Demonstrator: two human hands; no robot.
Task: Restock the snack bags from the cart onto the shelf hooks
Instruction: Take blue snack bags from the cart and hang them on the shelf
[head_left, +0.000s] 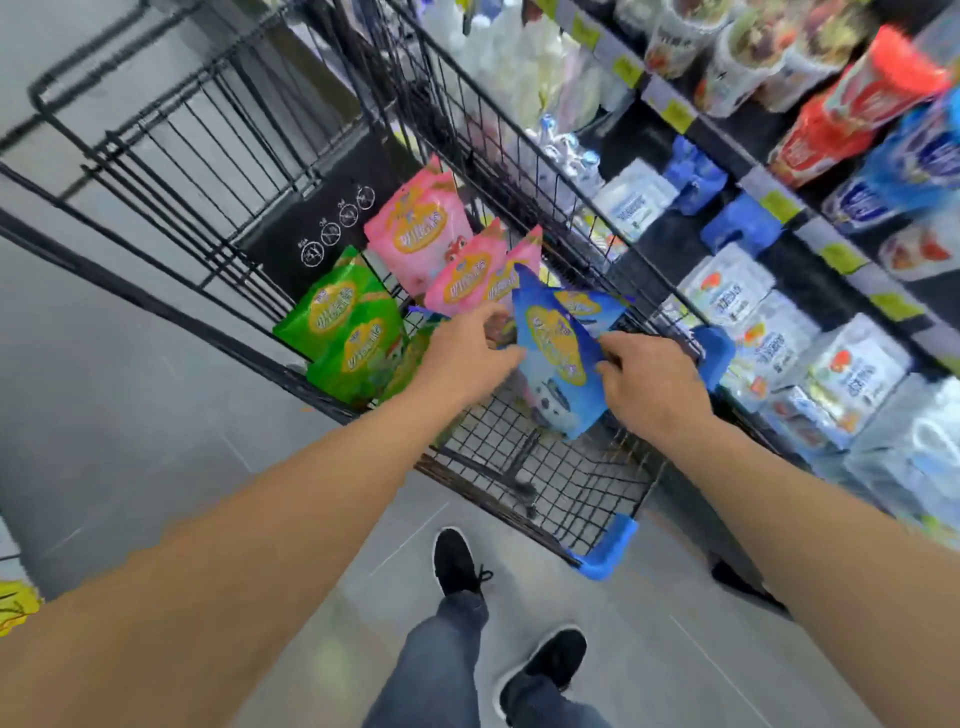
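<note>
blue bag (558, 358) sits between both hands over the cart (566, 483), its long axis tilted from upper left to lower right. the right hand (652, 384) pinches its right edge, while the left hand (467, 353) rests curled fingers on its left edge. pink bags (415, 234) and green bags (337, 312) lie beyond the grip, the shelf (779, 208) off to the right, so the right hand looks better placed to carry it there.

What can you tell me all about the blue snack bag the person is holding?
The blue snack bag is a shiny, flat pouch that looks like plastic, with a yellow oval label and a white cartoon figure near its bottom. It is tilted, one top corner pointing up, above the wire cart. The left hand touches its left edge and the right hand pinches its right edge. Another blue bag lies just behind it, and pink bags stand beyond. Its print is too blurred to read.
</note>
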